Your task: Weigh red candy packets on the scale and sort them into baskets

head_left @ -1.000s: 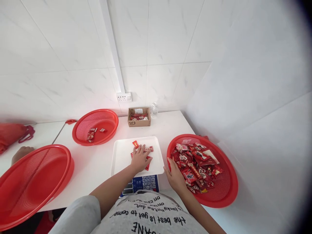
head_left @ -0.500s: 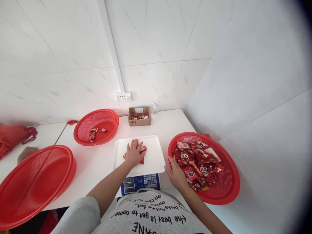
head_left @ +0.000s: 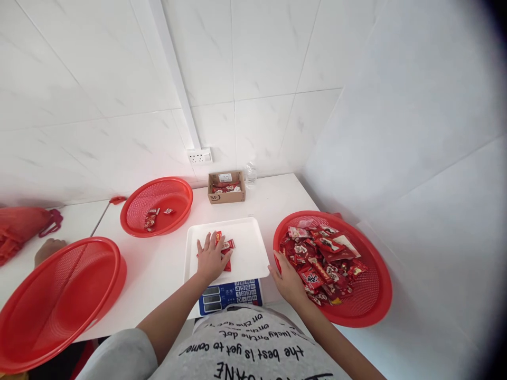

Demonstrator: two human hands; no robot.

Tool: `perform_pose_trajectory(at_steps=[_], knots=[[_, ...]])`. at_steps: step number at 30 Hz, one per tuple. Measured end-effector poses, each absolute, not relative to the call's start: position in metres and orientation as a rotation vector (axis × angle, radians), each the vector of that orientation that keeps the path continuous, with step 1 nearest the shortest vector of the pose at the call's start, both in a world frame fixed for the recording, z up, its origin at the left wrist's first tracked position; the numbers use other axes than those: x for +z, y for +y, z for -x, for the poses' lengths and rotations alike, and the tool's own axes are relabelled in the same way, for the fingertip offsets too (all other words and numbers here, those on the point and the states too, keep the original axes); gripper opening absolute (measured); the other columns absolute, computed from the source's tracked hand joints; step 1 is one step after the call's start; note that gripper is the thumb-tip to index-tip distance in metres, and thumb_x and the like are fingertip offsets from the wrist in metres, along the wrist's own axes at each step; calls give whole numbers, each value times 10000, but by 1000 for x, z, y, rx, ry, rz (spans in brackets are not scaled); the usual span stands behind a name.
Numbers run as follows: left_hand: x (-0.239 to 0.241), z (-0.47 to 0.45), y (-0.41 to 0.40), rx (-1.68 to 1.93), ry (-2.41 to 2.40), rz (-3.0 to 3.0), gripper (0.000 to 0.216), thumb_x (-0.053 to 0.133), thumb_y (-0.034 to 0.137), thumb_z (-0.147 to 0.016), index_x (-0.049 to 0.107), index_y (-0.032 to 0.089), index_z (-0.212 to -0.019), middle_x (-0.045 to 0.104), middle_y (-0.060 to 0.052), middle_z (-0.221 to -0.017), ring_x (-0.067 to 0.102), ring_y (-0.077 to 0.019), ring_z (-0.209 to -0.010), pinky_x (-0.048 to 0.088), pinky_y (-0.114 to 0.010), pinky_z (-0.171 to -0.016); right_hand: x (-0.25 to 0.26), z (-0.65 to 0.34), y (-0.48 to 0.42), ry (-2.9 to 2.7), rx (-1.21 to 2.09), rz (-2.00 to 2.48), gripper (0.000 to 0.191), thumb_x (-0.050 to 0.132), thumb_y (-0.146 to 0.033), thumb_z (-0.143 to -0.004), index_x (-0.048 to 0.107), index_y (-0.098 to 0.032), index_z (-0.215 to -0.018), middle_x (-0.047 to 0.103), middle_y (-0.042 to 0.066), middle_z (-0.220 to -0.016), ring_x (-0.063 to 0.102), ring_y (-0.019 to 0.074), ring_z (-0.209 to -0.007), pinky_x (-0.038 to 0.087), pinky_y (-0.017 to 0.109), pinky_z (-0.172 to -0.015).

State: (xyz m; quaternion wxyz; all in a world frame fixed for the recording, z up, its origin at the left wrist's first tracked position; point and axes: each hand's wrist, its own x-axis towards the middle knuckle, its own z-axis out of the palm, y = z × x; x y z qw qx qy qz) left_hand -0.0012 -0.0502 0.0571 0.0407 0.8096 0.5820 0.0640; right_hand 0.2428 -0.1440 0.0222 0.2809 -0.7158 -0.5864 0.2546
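My left hand [head_left: 210, 259], fingers spread, lies over several small red packets [head_left: 227, 253] on the white tray [head_left: 249, 240] of a scale. It partly hides the packets. Below the tray show the scale's blue keypad and displays [head_left: 232, 295]. On the right, my right hand [head_left: 288, 279] grips the near left rim of a red plastic basket [head_left: 374, 295], fingers over the inside and thumb outside, close to the tray's corner. That basket holds a heap of red wrapped packets [head_left: 320, 261].
Another red basket [head_left: 180, 214] at the back left holds a few small packets. A larger red basket [head_left: 79, 295] stands near left, with another person's hand [head_left: 48, 250] behind it. A cardboard box [head_left: 226, 196] of packets and a clear bottle [head_left: 251, 174] stand by the wall.
My left hand has shifted a little left across the tray, and the packets under it have moved left too. My right hand stays at the basket's rim.
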Motion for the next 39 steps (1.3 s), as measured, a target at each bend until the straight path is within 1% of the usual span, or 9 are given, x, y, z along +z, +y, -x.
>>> perform_pose_trajectory(at_steps=[3,7,10,18,22,26,29,35,39], knots=[[57,-2,-59,104,1870,-2378,629,355,573,-856,348,255,-1399,231,-137,-1508,137,-366,-1383,126,-682,-1019,22,-243,-144,-1576,684,1918,541,404,-412,-861,414,-159,-1339,444,131,-1385,350,239,-1320,327,432,-1062],[54,-11,-57,39,1904,-2284,667,325,621,-843,306,280,-1416,179,-135,-1524,119,-385,-1382,148,-699,-991,23,-243,-144,-1588,693,1931,554,393,-415,-862,407,-138,-1342,438,139,-1387,338,238,-1326,326,425,-1064],[51,-13,-50,39,1882,-2313,682,331,637,-832,325,273,-1408,209,-140,-1515,133,-379,-1381,151,-679,-1005,22,-243,-144,-1579,687,1932,545,403,-416,-861,410,-159,-1342,443,130,-1385,340,236,-1326,329,425,-1061],[54,7,-31,36,1500,-2574,544,398,557,-852,440,313,-1336,334,-69,-1473,212,-299,-1374,117,-556,-1094,20,-243,-146,-1587,679,1943,537,414,-402,-861,407,-185,-1352,429,116,-1402,356,234,-1319,338,426,-1056],[62,4,-33,85,1477,-2612,573,400,592,-836,436,317,-1337,334,-74,-1472,190,-313,-1380,65,-595,-1087,21,-243,-149,-1605,691,1941,523,413,-397,-864,416,-197,-1347,444,108,-1393,389,231,-1299,351,422,-1048],[60,-17,-42,107,1743,-2457,636,294,614,-857,353,276,-1392,298,-122,-1485,178,-337,-1379,126,-648,-1040,23,-244,-150,-1623,704,1938,523,396,-403,-872,427,-167,-1338,444,127,-1391,387,234,-1301,356,424,-1043],[53,-27,-44,63,1798,-2429,605,270,587,-874,387,268,-1374,310,-130,-1478,216,-337,-1367,128,-652,-1031,23,-244,-151,-1637,711,1937,528,397,-407,-871,428,-159,-1336,440,129,-1394,377,228,-1308,350,415,-1050],[57,-7,-35,39,1439,-2684,470,343,463,-891,450,316,-1324,362,-58,-1461,264,-289,-1355,101,-574,-1080,25,-246,-157,-1674,742,1939,530,386,-425,-874,440,-162,-1330,443,124,-1394,383,225,-1305,339,411,-1060],[65,7,-33,59,1200,-2784,538,443,415,-845,396,296,-1367,366,-62,-1458,272,-295,-1351,91,-560,-1096,25,-247,-160,-1677,759,1923,524,385,-425,-875,439,-173,-1332,452,113,-1388,388,216,-1300,335,405,-1064]])
